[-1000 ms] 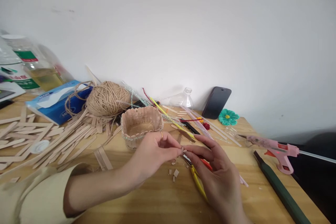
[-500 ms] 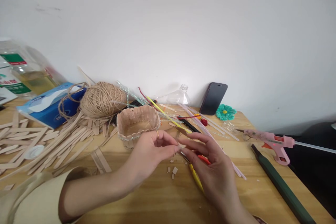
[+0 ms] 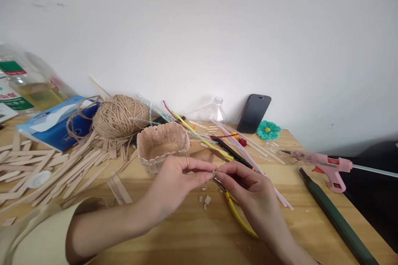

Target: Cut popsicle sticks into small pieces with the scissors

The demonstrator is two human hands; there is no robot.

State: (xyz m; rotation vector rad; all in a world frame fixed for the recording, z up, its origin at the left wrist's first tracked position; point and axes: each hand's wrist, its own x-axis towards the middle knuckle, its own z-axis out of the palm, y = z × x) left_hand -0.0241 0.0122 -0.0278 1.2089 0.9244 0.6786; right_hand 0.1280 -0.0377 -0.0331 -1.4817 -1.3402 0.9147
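At the left of the frame lie wooden sticks (image 3: 62,169), with a ball of string (image 3: 120,116) above them. In the middle, the left hand (image 3: 177,182) and right hand (image 3: 248,190) meet, both pinching a tiny piece (image 3: 214,172) just below the little stick basket (image 3: 162,145). A pink glue gun (image 3: 323,165) rests at the right.

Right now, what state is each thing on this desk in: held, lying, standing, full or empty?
Left hand: pinching a tiny piece at its fingertips.
Right hand: fingertips meet the left's on that piece.
Stick basket: upright, open on top, looks empty.
Twine ball: wound, loose end trailing.
Phone: leaning on the wall, screen dark.
Glue gun: lying on the table, untouched.
Craft sticks: scattered flat.
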